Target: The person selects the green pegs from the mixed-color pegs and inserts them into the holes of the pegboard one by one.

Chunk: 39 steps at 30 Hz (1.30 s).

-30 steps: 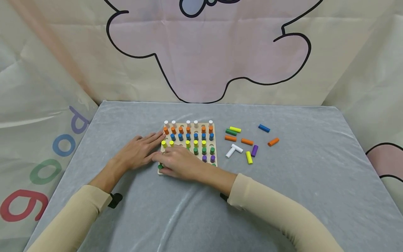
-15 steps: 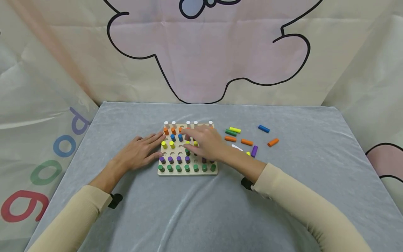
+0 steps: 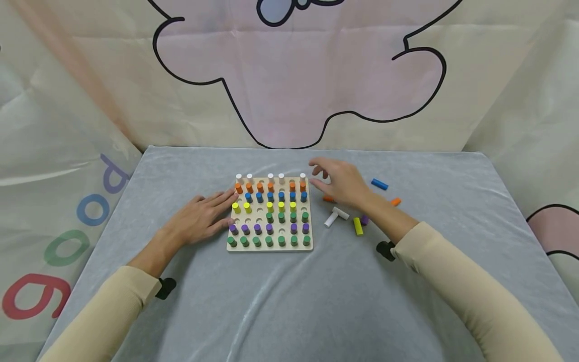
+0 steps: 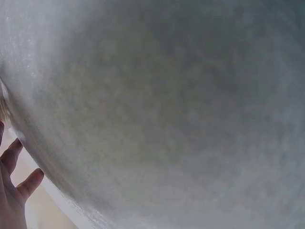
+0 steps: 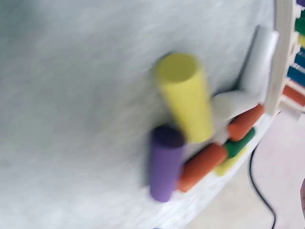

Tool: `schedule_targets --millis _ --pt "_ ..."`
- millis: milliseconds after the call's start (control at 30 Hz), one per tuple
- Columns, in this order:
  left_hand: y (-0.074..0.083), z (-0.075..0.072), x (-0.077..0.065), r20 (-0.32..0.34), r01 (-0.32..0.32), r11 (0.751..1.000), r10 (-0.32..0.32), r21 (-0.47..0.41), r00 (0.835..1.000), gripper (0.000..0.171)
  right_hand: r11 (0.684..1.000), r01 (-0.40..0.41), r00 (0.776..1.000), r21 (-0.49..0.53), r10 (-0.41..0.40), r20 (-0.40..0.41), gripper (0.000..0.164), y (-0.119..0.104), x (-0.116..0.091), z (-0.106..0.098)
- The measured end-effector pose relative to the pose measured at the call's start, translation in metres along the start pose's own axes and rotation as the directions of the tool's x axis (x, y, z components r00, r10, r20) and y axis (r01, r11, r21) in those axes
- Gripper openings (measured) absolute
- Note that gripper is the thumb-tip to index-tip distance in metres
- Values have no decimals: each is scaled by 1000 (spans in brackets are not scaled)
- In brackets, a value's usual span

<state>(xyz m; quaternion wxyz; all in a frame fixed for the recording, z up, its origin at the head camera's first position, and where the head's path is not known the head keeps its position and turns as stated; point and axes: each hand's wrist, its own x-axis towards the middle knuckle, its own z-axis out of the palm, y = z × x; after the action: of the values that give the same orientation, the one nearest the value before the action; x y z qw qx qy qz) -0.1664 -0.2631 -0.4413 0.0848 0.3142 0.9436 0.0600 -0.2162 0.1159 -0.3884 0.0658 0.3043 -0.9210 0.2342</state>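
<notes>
A pale wooden pegboard [image 3: 248,220] stands on the cloth with rows of white, orange, blue, yellow, green and purple pegs; several holes hold no peg. My left hand [image 3: 199,218] lies flat at its left edge, fingers straight and fingertips touching it. In the left wrist view only part of that left hand [image 4: 14,188] shows. My right hand [image 3: 341,182] hovers over the loose pegs right of the board, fingers loosely bent, thumb apart, nothing visible between them. A yellow peg [image 5: 186,98] and a purple peg [image 5: 165,164] lie side by side in the right wrist view.
Around the right hand lie two white pegs [image 3: 336,214], a blue peg [image 3: 379,184] and an orange peg [image 3: 396,201]. The right wrist view also shows a green peg [image 5: 239,143], partly hidden. Grey cloth [image 3: 271,306] covers the table; a printed curtain [image 3: 289,75] hangs behind.
My right hand has left the board's lower left, crossed over the pegs and moved right and away to the loose pegs. My left hand has stayed at the board's edge.
</notes>
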Motion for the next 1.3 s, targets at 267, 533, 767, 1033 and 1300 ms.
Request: schedule_targets --millis 267,533,767,1033,1300 --pt "0 0 0 -4 -3 1000 3 -5 1000 74 997 -67 997 -22 68 45 36 27 -13 -2" --pt "1 1 -1 -18 -5 1000 5 8 1000 73 994 -102 988 -31 105 116 38 46 -25 0" --pt "1 2 -1 -26 -3 1000 4 14 1000 72 996 -89 989 -26 92 114 37 55 -32 1" --pt "0 2 -1 -19 -2 1000 3 6 1000 72 996 -74 990 -49 79 115 37 58 -35 2" --pt "0 2 -1 -16 -2 1000 2 9 1000 73 995 -48 989 -82 59 137 37 59 -37 5"
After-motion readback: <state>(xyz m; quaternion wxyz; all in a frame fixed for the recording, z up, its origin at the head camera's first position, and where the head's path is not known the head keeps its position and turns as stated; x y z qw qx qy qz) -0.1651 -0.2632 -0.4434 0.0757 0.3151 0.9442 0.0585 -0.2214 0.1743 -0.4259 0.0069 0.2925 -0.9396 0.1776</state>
